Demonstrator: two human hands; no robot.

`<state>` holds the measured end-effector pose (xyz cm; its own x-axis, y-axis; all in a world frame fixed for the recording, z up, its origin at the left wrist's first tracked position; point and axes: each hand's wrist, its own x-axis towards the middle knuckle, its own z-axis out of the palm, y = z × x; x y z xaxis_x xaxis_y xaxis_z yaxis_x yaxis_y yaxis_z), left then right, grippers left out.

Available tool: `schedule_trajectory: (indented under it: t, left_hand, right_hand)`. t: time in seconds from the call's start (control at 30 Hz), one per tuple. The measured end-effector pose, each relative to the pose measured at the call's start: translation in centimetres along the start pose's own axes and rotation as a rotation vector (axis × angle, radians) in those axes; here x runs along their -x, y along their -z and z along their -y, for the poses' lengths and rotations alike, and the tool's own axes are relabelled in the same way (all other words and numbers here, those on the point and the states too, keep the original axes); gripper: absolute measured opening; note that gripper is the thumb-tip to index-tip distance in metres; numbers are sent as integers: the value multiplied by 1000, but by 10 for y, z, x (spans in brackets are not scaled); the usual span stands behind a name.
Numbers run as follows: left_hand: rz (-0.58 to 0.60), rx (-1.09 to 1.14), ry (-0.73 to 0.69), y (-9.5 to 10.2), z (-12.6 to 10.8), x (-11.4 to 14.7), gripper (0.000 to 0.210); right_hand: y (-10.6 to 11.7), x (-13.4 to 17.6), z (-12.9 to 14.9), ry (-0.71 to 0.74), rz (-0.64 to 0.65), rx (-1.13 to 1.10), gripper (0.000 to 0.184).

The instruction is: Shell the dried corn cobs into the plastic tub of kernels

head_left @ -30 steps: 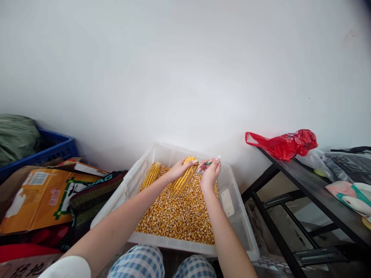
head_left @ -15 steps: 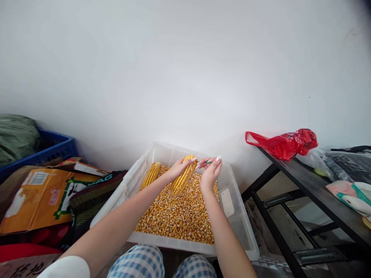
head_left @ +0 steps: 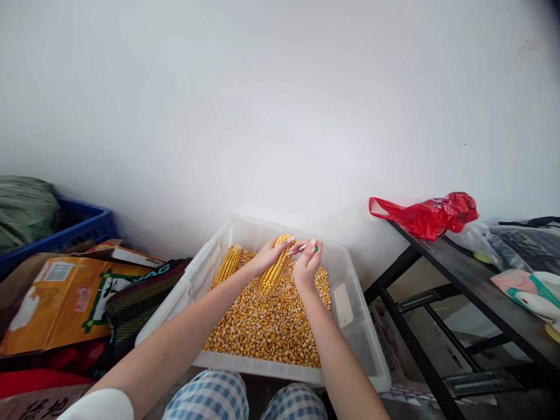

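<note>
My left hand (head_left: pixel 268 256) is closed around the upper part of a yellow corn cob (head_left: pixel 272 281), which is held tilted above the kernels. A bare strip runs along the cob's right side. In my closed right hand (head_left: pixel 307 267) is a thin screwdriver (head_left: pixel 316 249) with a green handle end; its shaft points left to the cob near my left thumb, and its tip is hard to make out. Loose corn kernels (head_left: pixel 266 332) cover the floor of a translucent plastic bin (head_left: pixel 367 344). Another corn cob (head_left: pixel 227 265) leans on the kernels at the bin's left side.
To the left are a blue crate (head_left: pixel 83 224), an orange cardboard box (head_left: pixel 65 297) and a black mesh bag (head_left: pixel 140 303). A black metal-legged table (head_left: pixel 472 274) stands on the right with a red plastic bag (head_left: pixel 437 216) on its corner. A white wall (head_left: pixel 280 116) rises behind the bin.
My right hand has moved left and slightly down, bringing the screwdriver closer against the cob. My left hand and its cob have stayed almost in place.
</note>
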<state>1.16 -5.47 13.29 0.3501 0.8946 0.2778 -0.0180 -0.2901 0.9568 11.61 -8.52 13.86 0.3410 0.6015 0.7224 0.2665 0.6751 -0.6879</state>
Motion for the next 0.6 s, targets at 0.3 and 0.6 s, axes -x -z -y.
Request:
schedule_trajectory:
  t: [0.3, 0.6]
  left_hand:
    - [11, 44, 23, -4, 3, 1, 46]
    - [54, -71, -15, 1, 2, -1, 47]
  right_hand:
    - [1, -5, -3, -68, 8, -47, 27]
    - [3, -18, 7, -278, -116, -267, 28]
